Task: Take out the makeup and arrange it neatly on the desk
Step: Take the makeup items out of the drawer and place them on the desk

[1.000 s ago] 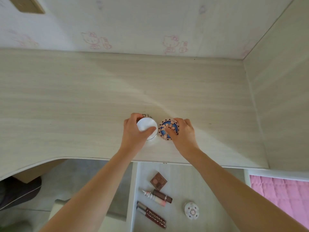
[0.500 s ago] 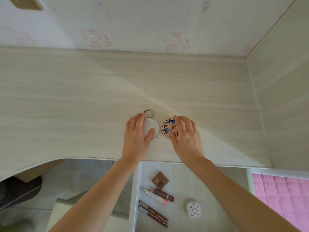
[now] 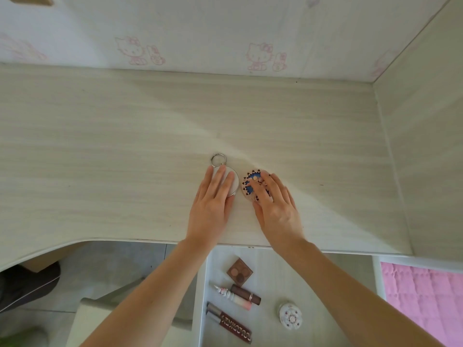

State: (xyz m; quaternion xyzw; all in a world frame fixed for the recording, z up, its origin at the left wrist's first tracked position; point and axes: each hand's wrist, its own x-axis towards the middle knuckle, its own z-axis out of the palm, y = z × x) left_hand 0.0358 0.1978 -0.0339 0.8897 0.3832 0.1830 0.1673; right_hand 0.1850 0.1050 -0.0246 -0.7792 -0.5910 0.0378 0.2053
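both hands flat, fingers straight: left hand rests on white round case, right hand on blue patterned case. two cases side by side on desk. five makeup bits left in drawer.

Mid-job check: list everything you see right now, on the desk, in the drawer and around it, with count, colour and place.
white round compact: 1, white with a metal ring, on the desk, under the left fingers
patterned round compact: 1, pink, blue and dark pattern, on the desk, right of the white one
desk: 1, pale wood grain
drawer: 1, white, open below the desk edge
eyeshadow palette: 1, brown square, in the drawer
brown tube: 1, in the drawer
pink-white tube: 1, beside the brown tube
lip gloss tubes: 2, dark red, drawer front
small round case: 1, white patterned, drawer right
pink quilt: 1, far right
left hand: flat on the white compact
right hand: flat on the patterned compact
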